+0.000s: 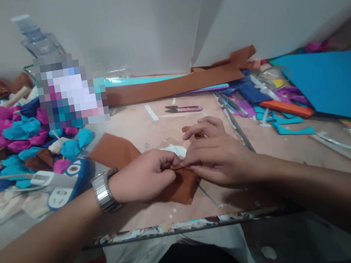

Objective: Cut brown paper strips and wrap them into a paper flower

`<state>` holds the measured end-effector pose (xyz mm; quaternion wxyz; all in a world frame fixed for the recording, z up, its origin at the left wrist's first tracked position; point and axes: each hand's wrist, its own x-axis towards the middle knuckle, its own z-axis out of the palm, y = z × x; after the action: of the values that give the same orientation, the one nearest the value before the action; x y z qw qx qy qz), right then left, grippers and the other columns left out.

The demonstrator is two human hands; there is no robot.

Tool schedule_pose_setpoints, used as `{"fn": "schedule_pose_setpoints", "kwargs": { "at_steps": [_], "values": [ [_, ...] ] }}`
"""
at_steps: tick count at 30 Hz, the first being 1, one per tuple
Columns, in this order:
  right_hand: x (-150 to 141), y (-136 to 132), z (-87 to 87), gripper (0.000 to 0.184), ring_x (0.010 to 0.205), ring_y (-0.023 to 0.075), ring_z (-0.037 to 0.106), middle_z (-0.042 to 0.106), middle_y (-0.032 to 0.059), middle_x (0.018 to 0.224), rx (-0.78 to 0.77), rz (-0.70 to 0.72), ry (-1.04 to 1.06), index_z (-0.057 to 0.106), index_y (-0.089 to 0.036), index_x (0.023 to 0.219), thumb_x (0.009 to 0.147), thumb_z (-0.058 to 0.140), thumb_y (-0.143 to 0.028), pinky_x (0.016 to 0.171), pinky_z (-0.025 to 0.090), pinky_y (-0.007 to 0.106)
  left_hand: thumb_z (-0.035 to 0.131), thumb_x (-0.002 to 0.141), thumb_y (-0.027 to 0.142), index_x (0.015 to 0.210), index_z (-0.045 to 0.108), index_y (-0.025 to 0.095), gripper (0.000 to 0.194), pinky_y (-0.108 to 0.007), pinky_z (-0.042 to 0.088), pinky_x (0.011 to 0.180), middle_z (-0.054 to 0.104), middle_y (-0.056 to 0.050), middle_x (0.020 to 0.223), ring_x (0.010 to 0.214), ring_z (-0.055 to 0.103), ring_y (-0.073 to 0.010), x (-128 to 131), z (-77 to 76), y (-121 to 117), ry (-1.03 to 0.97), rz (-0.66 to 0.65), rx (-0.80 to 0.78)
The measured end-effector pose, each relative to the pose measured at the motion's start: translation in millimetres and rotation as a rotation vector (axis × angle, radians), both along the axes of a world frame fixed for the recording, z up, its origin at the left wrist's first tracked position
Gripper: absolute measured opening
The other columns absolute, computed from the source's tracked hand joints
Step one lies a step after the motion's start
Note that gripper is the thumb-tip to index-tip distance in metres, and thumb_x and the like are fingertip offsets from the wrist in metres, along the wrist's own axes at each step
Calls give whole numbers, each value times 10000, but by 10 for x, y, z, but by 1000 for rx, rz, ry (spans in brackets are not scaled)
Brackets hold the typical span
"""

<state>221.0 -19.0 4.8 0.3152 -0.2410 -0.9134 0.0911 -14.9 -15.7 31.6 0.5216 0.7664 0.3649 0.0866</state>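
Observation:
Near the table's front edge, a strip of brown paper (183, 187) lies under both hands, its near end hanging toward me. My left hand (144, 175), with a metal watch on the wrist, is closed and pinches the strip's upper edge. Opposite it, my right hand (214, 154) pinches the same edge with thumb and forefinger, its other fingers curled loosely above. The fingertips of both hands nearly meet and cover the pinched part. A white patch (175, 150) shows just behind them. Another brown piece (113, 150) lies beyond my left wrist.
Thread snips (183, 108) lie behind my hands. Crumpled coloured paper flowers (23, 130) and a blue-white power socket (70, 185) are on the left. A long brown strip (168, 87) lies at the back. On the right are an orange cutter (288, 108) and a blue sheet (335, 82).

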Motion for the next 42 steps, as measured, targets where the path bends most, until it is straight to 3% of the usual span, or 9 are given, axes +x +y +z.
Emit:
{"fn": "schedule_pose_setpoints", "kwargs": {
  "at_steps": [5,11,18,23,30,42],
  "values": [
    [2,0,4,147,1165,281,617,793,0,865,27,8,0,742,-264,1004,972,650,-153,1089,319,548,508,826,124,799,599,171,105,-247,352,619,532,58,700,648,457,-105,-15,-10,4,46,-14,-39],
    [5,10,5,161,1141,277,621,794,2,871,51,24,-12,757,-271,1040,971,657,-166,1074,336,540,505,834,119,810,584,169,97,-256,376,665,558,48,740,694,484,-113,-12,-8,5,20,-6,-72],
    [4,7,1,140,1156,285,618,798,-4,883,24,5,-5,753,-273,1013,960,676,-168,1081,323,542,501,1025,391,879,652,148,322,-263,372,680,560,28,776,723,461,-124,-15,-29,7,0,1,-81],
    [8,11,-12,81,1189,314,621,788,10,864,7,-33,14,738,-244,957,921,702,-180,1077,304,554,529,1019,325,822,604,152,273,-243,364,670,542,41,751,710,454,-108,-25,-37,6,-38,16,-47],
    [1,6,-5,98,1196,312,627,780,-3,840,17,-40,14,710,-250,911,918,690,-154,1045,369,545,536,1035,410,829,645,153,347,-257,347,635,521,39,726,691,434,-113,-15,-69,-9,-24,34,27],
    [0,10,12,86,1285,348,553,765,34,946,42,-81,54,716,-249,939,922,706,-165,1097,379,600,569,1034,349,881,712,160,282,-225,403,671,631,33,754,705,521,-100,-21,-63,-24,-68,62,156]
  ]
}}
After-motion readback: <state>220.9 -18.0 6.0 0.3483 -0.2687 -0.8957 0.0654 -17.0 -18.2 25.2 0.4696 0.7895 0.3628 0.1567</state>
